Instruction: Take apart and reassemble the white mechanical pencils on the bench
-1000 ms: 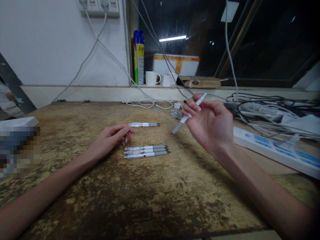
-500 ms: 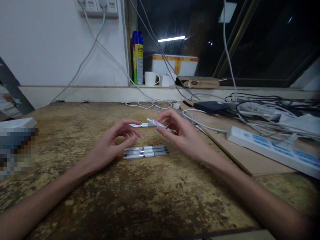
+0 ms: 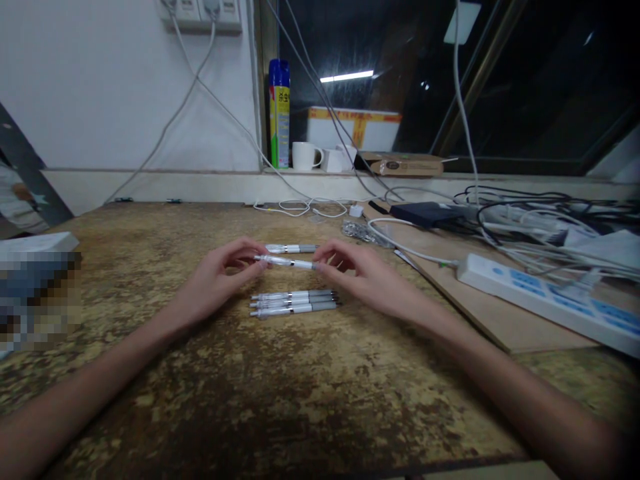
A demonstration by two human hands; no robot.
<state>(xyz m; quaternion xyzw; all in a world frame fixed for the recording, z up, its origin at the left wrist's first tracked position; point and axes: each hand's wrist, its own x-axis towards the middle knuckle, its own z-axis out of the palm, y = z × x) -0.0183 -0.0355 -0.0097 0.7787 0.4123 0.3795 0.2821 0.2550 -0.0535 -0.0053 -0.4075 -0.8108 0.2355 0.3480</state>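
A white pen with a clear end is held level above the table between both hands. My left hand pinches its clear left end between thumb and fingers. On its grey right end, my right hand has thumb and fingers closed. Just behind it, another white and grey pen lies on the table, its right tip partly covered by my right hand. Nearer to me, several similar pens lie side by side, their clear ends to the left.
On the right, a white power strip rests on a brown board, with tangled cables and a black box behind. A clear plastic bag lies beyond my right hand. A spray can and white mug stand on the sill.
The held pen has turned from slanted to nearly level. My left hand, formerly apart with open fingers, has closed on its left end. My right hand has shifted slightly down.
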